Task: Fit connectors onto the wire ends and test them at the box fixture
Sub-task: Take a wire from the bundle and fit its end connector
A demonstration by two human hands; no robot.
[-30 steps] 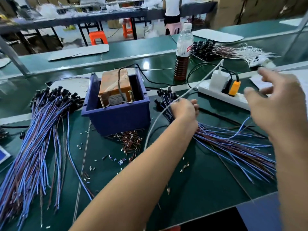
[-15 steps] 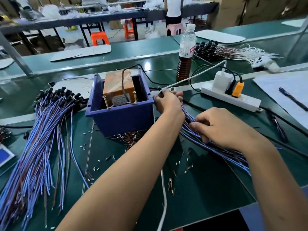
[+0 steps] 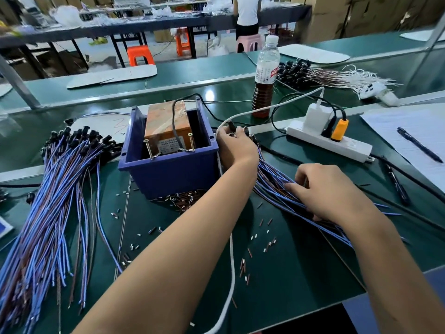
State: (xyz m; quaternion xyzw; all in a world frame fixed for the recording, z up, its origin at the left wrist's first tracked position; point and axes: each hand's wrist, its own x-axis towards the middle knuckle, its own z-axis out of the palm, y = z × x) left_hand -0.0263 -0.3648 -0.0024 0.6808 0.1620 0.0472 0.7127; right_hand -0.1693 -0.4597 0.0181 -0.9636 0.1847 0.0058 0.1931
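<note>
**Both hands in the wire bundle beside the blue box**

Nearest the camera, a white cable (image 3: 231, 268) runs up the green mat (image 3: 289, 285) between the two forearms, with small loose connector sleeves (image 3: 245, 263) scattered around it. To the right of the blue box fixture (image 3: 168, 169), the right hand (image 3: 332, 191) rests on a bundle of blue and brown wires (image 3: 272, 186), its fingers curled down into the strands and pinching some of them. The left hand (image 3: 237, 147) is just beside the box's right wall, at the far end of that same bundle, fingers curled around the black plug ends (image 3: 232, 127) of the wires. Against the box's near wall lies a heap of copper-coloured sleeves (image 3: 178, 198). Inside the box sits an orange transformer block (image 3: 166, 126) with two upright screws (image 3: 147, 148) in front of it. Left of the box a second, larger bundle of blue and brown wires (image 3: 53, 213) fans out across the mat. Right of the box, beyond the hands, lies a white power strip (image 3: 330, 141) with a white charger, a black plug and an orange one in it. Behind the box stands a bottle (image 3: 265, 75) of dark liquid.
</note>
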